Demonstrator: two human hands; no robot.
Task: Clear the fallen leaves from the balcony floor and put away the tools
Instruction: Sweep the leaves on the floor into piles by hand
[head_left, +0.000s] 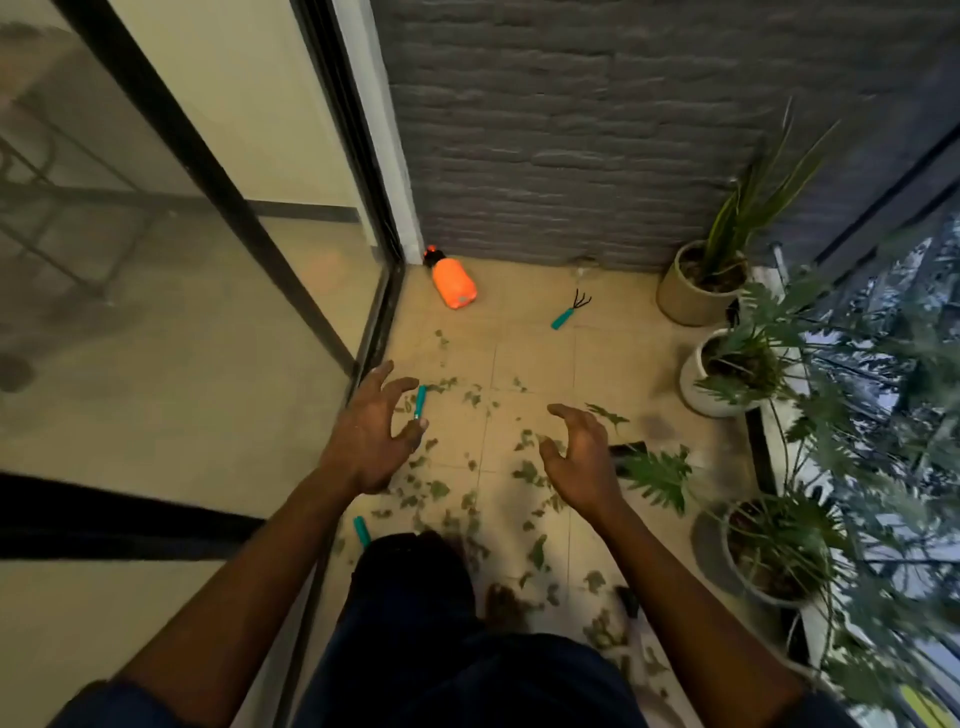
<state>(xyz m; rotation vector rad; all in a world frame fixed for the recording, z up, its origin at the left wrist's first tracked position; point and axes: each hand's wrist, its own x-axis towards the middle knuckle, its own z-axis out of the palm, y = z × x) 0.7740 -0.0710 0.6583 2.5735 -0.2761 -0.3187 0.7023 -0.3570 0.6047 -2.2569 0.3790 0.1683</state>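
**Leaves litter the balcony floor, both hands held empty above them**

The left hand (371, 436) and right hand (579, 457) reach forward over the tiled floor (535, 322), fingers spread and loosely curved, holding nothing. Fallen leaves (525, 470) lie scattered across the tiles beneath and between the hands, down to the person's knee. A teal-handled tool (420, 401) lies just beside the left hand's fingertips, and another teal handle (361, 531) shows near the knee. Farther off, a small hand rake (569, 310) lies on the floor, and an orange spray bottle (453, 286) lies on its side in the corner, where the glass door (156, 312) meets the grey brick wall (571, 130). Potted plants (696, 291) line the right edge
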